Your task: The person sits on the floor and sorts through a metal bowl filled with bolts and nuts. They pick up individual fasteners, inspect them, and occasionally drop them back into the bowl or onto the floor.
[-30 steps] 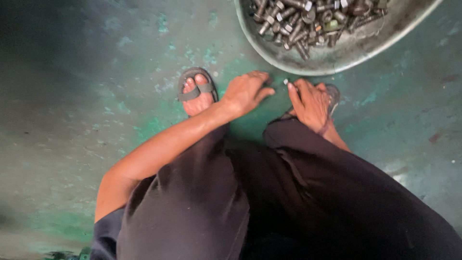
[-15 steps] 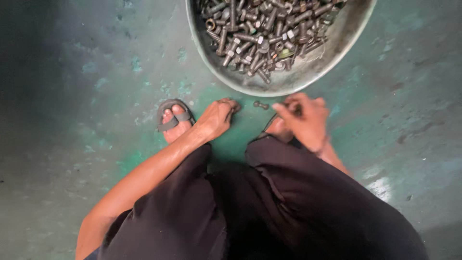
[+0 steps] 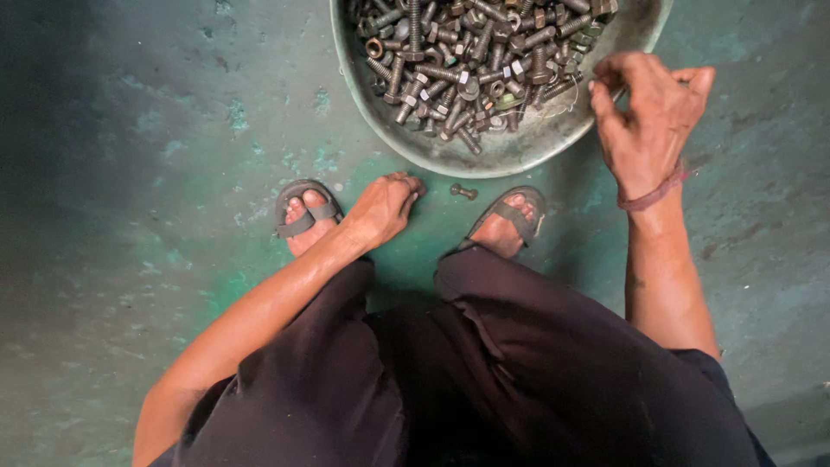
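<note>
My left hand (image 3: 385, 207) rests on the green floor between my two sandalled feet, fingers bent, with nothing seen in it. A single dark bolt (image 3: 463, 190) lies on the floor just right of its fingertips, apart from them. My right hand (image 3: 648, 112) hangs over the right rim of a round metal pan (image 3: 519, 156), with thumb and fingers pinched together at the edge of the pile. Whether they hold anything is hidden. The pan holds several rusty bolts and nuts (image 3: 467, 52).
My left foot (image 3: 304, 216) and right foot (image 3: 510, 220) in dark sandals stand just in front of the pan. Dark trousers cover my knees below. Worn green-painted concrete floor (image 3: 156, 173) spreads to the left and right.
My right hand has lifted from the floor between my feet up to the pan's right rim. A bolt now lies on the floor there. The view has moved closer to the pan.
</note>
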